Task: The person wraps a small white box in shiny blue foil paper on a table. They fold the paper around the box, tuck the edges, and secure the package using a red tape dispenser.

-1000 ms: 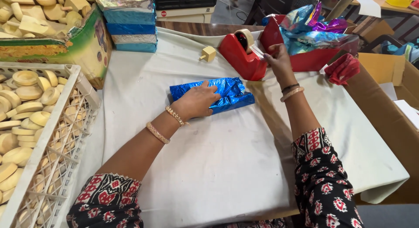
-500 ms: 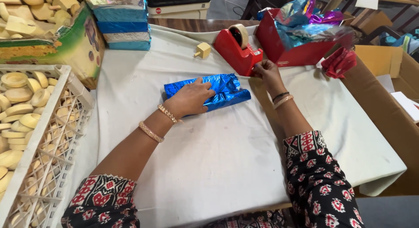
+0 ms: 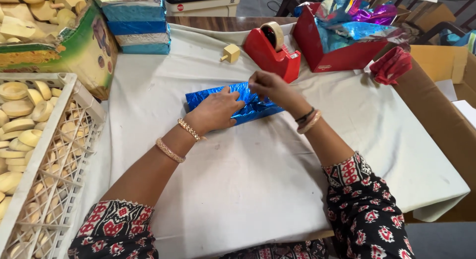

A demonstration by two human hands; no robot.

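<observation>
while the white crate (image 3: 69, 140) at left holds pale wooden rounds and the red box (image 3: 342, 58) holds crumpled foil, the blue foil parcel (image 3: 263, 107) lies on the white cloth (image 3: 248, 189); left hand (image 3: 215, 110) flat, pressing it; right hand (image 3: 270, 88) pinching its top.

Foil parcel (image 3: 233, 102) mid-table under both hands, tape dispenser (image 3: 275, 53) behind, crate (image 3: 64, 140) left.

- Your left hand (image 3: 214, 111), mid-frame, wears two gold bangles, one at the wrist and one farther down the forearm.
- Your right hand (image 3: 271, 88), just right of it, wears a dark band and a pinkish bangle.
- Your short black sleeves, along the bottom edge, carry red-and-white block-print motifs.
</observation>
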